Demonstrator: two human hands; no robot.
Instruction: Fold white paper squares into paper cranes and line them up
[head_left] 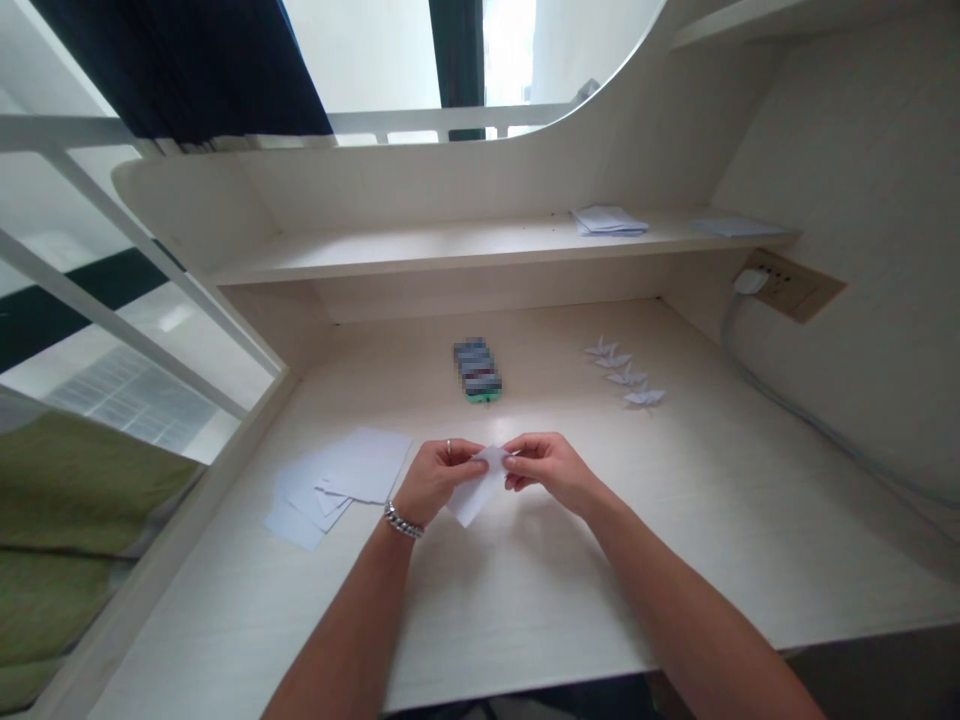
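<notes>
A small folded piece of white paper [475, 492] is held up between both hands, above the middle of the desk. My left hand [442, 477] pinches its left side between thumb and fingers; a ring and a chain bracelet are on that hand and wrist. On the other side, my right hand [546, 465] pinches the paper's upper right edge with thumb and index finger. Left of my hands lies a loose stack of white paper sheets [360, 465]. Several folded paper cranes [628, 378] stand in a slanting row at the back right.
A phone [478, 370] with a blurred screen lies behind my hands. Above the pale desk [720, 520] runs a shelf [420, 248] with folded papers [609, 220] on it. A cable hangs from the wall socket [795, 285] down the right side. White rails edge the left.
</notes>
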